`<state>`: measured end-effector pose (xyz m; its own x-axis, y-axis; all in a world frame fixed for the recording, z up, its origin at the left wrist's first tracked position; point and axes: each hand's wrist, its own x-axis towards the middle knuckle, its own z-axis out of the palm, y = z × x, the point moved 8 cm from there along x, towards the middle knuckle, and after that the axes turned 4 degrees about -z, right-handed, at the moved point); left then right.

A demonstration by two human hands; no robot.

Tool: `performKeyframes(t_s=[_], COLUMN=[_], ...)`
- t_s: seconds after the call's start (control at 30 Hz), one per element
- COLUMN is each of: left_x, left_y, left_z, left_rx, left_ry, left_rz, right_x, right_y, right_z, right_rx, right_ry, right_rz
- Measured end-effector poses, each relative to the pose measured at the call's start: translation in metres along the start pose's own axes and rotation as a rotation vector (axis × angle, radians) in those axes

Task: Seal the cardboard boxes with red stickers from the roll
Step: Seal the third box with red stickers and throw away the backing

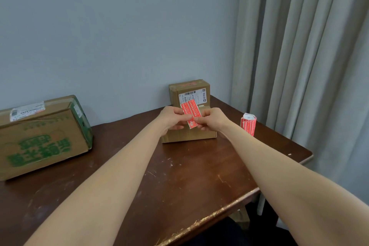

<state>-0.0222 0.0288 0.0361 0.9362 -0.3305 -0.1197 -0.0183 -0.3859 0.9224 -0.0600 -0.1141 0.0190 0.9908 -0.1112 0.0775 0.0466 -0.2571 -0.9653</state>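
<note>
A strip of red stickers (191, 114) is held up between both hands over the middle of the dark wooden table (179, 175). My left hand (173, 117) pinches its left side and my right hand (210, 120) pinches its lower right edge. Right behind the hands lies a low cardboard box (189, 135), partly hidden by them. A taller cardboard box (189, 93) with a white shipping label stands behind it against the wall, a red sticker on its top. The roll of red stickers (248, 124) stands upright to the right of my right hand.
A large cardboard box (42, 138) with green print lies at the table's left. Grey curtains (309, 56) hang on the right, close to the table's right corner. The blue-grey wall (111, 36) runs along the back edge.
</note>
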Motion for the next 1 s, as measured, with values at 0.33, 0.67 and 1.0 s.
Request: performKeyframes(t_s=[0.33,0.67,1.0], left_x=[0.001,0.0,0.001], left_y=[0.003,0.009,0.002], left_z=[-0.004,0.001,-0.027], left_rx=[0.263,0.438,0.08], left_ry=[0.077,0.058,0.258], left_rz=[0.057,0.088,0.134], right_x=[-0.011,-0.01,-0.004], right_y=[-0.005,0.004,0.013], right_z=[0.011,-0.001,-0.012], right_rx=[-0.001,0.138,0.369], right_ry=[-0.06,0.026,0.161], right_rz=[0.0,0.064,0.106])
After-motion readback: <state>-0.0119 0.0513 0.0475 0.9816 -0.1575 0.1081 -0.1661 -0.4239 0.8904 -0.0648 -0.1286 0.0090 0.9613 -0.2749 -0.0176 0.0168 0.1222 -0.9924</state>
